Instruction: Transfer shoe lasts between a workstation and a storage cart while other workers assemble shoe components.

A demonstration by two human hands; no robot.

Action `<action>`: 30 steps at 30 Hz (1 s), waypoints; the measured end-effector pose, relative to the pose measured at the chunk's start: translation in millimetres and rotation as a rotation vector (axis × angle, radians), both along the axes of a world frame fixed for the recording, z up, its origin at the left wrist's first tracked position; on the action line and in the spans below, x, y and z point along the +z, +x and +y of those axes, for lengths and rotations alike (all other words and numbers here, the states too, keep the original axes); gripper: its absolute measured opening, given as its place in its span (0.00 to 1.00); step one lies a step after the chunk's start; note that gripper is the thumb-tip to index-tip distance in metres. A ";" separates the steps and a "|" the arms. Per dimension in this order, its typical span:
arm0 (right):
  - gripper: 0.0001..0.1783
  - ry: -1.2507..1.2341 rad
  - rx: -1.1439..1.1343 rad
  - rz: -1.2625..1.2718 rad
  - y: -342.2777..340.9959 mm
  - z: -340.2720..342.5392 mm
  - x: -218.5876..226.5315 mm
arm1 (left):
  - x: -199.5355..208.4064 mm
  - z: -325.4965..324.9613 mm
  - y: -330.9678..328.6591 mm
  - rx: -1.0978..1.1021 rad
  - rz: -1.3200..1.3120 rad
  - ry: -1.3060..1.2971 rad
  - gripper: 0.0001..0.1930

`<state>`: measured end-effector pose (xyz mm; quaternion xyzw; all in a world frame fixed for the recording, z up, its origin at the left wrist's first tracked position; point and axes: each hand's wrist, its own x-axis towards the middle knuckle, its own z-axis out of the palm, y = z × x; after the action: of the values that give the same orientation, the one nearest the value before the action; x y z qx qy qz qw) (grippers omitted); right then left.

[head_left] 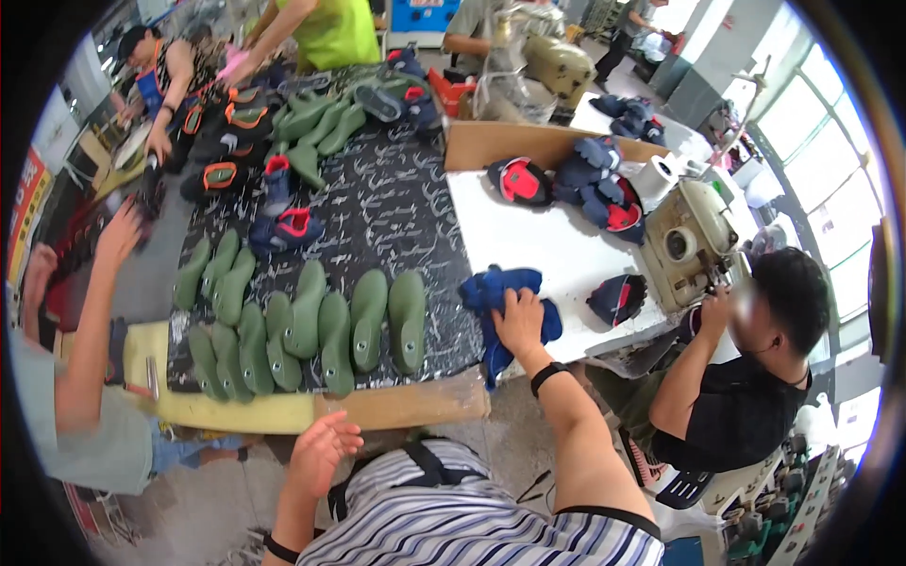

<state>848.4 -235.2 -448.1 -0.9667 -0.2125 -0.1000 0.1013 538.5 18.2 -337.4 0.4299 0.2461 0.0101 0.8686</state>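
Observation:
My right hand (519, 325) reaches over blue fabric shoe uppers (498, 286) at the table's near edge, its fingers closed on them; how many pieces lie there I cannot tell. Below the table edge my left hand (324, 449) is held in the air, empty, with its fingers apart and slightly bent. Green shoe lasts (408, 321) lie in rows on the dark patterned table cover (415, 208), left of my right hand. Behind them sits a navy shoe upper with a red lining (288, 229).
On the right, a person (736, 377) sits at a sewing machine (692, 241). More navy uppers (599, 189) lie on the white tabletop (510, 226). Another person's arm (80, 330) reaches in at left. Black and orange shoes (220, 176) and more lasts (321, 127) lie farther back.

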 end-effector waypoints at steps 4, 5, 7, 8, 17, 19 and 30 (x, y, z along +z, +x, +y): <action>0.14 0.392 -0.169 0.212 6.3 0.4 10.9 | -5.3 -3.6 9.9 -0.183 -0.024 0.000 0.18; 0.14 0.638 -0.185 0.330 2.5 -0.7 18.3 | -6.3 -3.9 15.6 -0.221 -0.041 0.016 0.19; 0.15 1.047 -0.152 0.617 -29.9 7.2 51.6 | -5.1 -4.5 22.7 -0.241 -0.066 0.035 0.20; 0.15 1.209 -0.119 0.774 -47.9 8.6 67.6 | -2.7 -8.7 32.3 -0.244 -0.055 0.063 0.21; 0.44 0.881 0.513 0.236 -170.6 78.7 115.3 | -31.9 -69.6 120.1 -0.127 -0.282 -0.571 0.18; 0.40 0.992 0.403 0.236 -158.9 86.0 94.3 | -4.1 -79.1 122.8 -0.059 -0.148 -0.418 0.17; 0.15 1.282 0.060 -0.555 -124.6 90.5 58.4 | 4.4 -107.6 109.4 -0.721 -0.311 0.144 0.44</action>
<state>723.8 -144.7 -389.6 -0.6486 -0.1562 -0.4462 0.5965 647.9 -89.4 -333.0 0.5421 -0.0561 -0.2131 0.8109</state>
